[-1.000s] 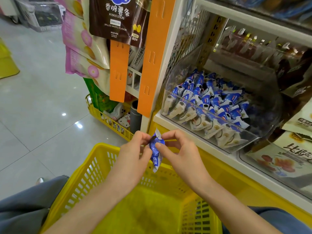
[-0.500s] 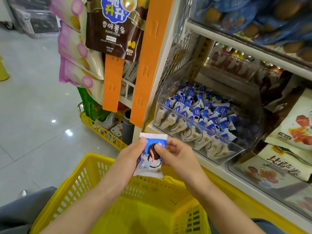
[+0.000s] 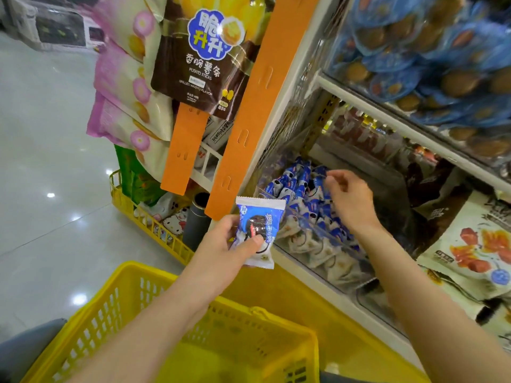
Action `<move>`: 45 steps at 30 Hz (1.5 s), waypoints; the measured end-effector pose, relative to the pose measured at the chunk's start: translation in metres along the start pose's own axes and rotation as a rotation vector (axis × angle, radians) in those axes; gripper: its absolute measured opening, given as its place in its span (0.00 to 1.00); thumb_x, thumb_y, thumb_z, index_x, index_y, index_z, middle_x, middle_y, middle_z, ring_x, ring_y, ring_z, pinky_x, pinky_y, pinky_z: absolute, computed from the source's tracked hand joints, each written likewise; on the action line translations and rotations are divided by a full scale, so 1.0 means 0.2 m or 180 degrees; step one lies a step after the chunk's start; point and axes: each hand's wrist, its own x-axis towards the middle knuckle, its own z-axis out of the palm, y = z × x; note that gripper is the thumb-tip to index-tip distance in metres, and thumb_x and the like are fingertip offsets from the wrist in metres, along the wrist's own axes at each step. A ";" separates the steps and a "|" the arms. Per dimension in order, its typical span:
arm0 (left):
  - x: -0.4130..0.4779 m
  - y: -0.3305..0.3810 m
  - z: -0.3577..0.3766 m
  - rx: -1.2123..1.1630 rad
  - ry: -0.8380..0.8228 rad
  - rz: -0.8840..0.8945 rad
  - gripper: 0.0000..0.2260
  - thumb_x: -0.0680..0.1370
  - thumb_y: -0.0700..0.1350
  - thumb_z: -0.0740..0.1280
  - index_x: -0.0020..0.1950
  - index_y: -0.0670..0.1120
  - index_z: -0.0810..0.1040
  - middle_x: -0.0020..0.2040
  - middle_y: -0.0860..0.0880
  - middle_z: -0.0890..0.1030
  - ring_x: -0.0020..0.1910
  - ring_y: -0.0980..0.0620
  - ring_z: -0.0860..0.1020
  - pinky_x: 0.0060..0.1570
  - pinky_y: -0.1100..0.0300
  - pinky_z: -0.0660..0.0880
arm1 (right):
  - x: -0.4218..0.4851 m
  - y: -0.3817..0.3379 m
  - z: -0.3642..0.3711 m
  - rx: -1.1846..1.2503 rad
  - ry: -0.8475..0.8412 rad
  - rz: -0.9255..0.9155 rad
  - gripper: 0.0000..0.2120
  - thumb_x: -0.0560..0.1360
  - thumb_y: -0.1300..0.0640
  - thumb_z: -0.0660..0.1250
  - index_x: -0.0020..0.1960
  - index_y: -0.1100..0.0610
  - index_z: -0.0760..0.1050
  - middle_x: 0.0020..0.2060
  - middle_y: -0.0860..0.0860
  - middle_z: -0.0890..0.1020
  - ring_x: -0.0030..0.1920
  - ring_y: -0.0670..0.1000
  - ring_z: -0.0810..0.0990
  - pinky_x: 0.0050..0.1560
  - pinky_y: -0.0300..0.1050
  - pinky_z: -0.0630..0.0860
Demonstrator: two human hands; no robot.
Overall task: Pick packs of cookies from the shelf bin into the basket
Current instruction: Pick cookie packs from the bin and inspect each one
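On the head camera, half a second ago both of my hands had the pack of cookies (image 3: 258, 230) between them over the basket (image 3: 132, 294). Now my right hand (image 3: 351, 200) has let go and gone up into the clear bin (image 3: 313, 226) on the shelf. It hangs over the heap of packs (image 3: 297, 186) with its fingers loosely bent and nothing in them; it is blurred, so I cannot tell if the fingertips touch the heap. My left hand (image 3: 221, 244) alone grips the pack, thumb pressed across its lower front and fingers behind. The pack stands nearly upright, above the basket's far rim and just in front of the bin's left corner. Its wrapper is blue above and white below, with a crimped top edge, a dark round cookie pictured in the middle and white characters down the right side.
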 end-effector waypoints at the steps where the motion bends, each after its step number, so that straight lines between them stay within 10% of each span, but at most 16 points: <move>1: 0.01 0.00 0.00 -0.0039 0.0020 0.0011 0.12 0.76 0.43 0.66 0.58 0.51 0.73 0.52 0.55 0.80 0.46 0.64 0.79 0.40 0.69 0.77 | 0.08 0.04 0.01 -0.0341 -0.0146 0.0210 0.12 0.79 0.55 0.59 0.59 0.57 0.75 0.54 0.54 0.80 0.51 0.52 0.78 0.49 0.40 0.70; 5: 0.03 0.00 0.02 -0.0176 0.0068 0.0058 0.10 0.75 0.42 0.66 0.55 0.51 0.74 0.50 0.53 0.81 0.41 0.64 0.79 0.36 0.67 0.76 | 0.26 0.19 0.05 -0.1175 -0.0718 0.0703 0.14 0.80 0.57 0.59 0.50 0.67 0.77 0.46 0.62 0.80 0.51 0.61 0.78 0.49 0.48 0.72; 11: 0.07 0.00 0.05 -0.0330 -0.0106 0.0098 0.11 0.75 0.41 0.66 0.54 0.54 0.73 0.49 0.57 0.80 0.42 0.66 0.79 0.33 0.70 0.74 | 0.36 0.23 0.06 -0.1664 -0.1068 0.1028 0.18 0.80 0.55 0.57 0.32 0.57 0.65 0.34 0.54 0.70 0.39 0.53 0.71 0.44 0.43 0.66; 20: 0.09 -0.02 0.05 -0.0251 -0.0147 0.0046 0.11 0.75 0.42 0.66 0.55 0.54 0.73 0.48 0.58 0.80 0.41 0.67 0.79 0.36 0.68 0.76 | 0.41 0.25 0.10 -0.1037 -0.0961 0.1469 0.20 0.77 0.47 0.62 0.32 0.57 0.63 0.31 0.54 0.69 0.31 0.51 0.68 0.40 0.46 0.66; 26: 0.08 -0.02 0.06 -0.0407 -0.0040 -0.0190 0.11 0.75 0.41 0.67 0.53 0.55 0.72 0.50 0.52 0.81 0.44 0.54 0.82 0.33 0.62 0.79 | 0.35 0.24 0.06 -0.0705 -0.0347 0.1077 0.09 0.77 0.59 0.61 0.39 0.59 0.69 0.41 0.58 0.75 0.45 0.58 0.76 0.49 0.51 0.75; 34: -0.01 0.02 0.04 -0.0605 -0.0040 -0.0564 0.18 0.74 0.46 0.68 0.62 0.48 0.70 0.53 0.49 0.80 0.46 0.53 0.82 0.39 0.56 0.80 | 0.03 -0.05 -0.11 0.0051 0.0898 -0.0064 0.05 0.77 0.55 0.62 0.47 0.57 0.74 0.37 0.48 0.78 0.39 0.49 0.77 0.39 0.41 0.70; 45: -0.13 0.09 -0.01 -0.0632 -0.0593 -0.0582 0.31 0.61 0.56 0.72 0.63 0.53 0.71 0.55 0.49 0.82 0.54 0.48 0.80 0.57 0.48 0.75 | -0.57 -0.36 -0.03 0.2276 -0.1665 0.0649 0.03 0.76 0.64 0.63 0.43 0.60 0.73 0.37 0.56 0.80 0.31 0.45 0.79 0.34 0.36 0.79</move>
